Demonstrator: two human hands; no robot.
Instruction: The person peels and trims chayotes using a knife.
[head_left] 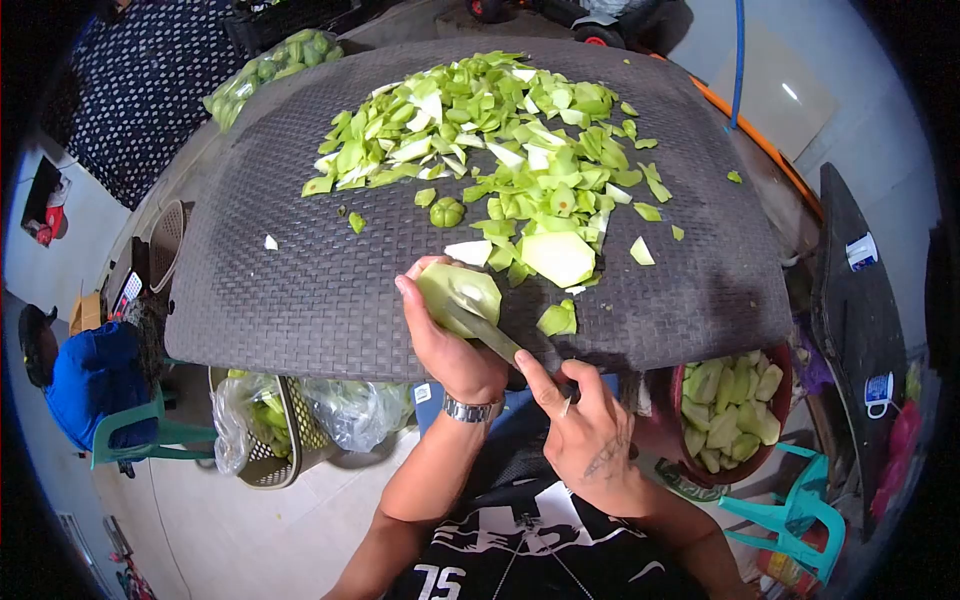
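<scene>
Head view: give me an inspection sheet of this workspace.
Surface: dark woven tabletop, green peelings heaped towards the far side.
Job's things: cut vegetable in left hand; knife in right hand, blade against it.
Clutter: loose scraps around the heap.
Grippers: nothing seen; bare hands only.
Cables: blue line and orange line upper right, type unclear.
Surroundings: reddish tub of pale-green pieces; person in blue at left.
</scene>
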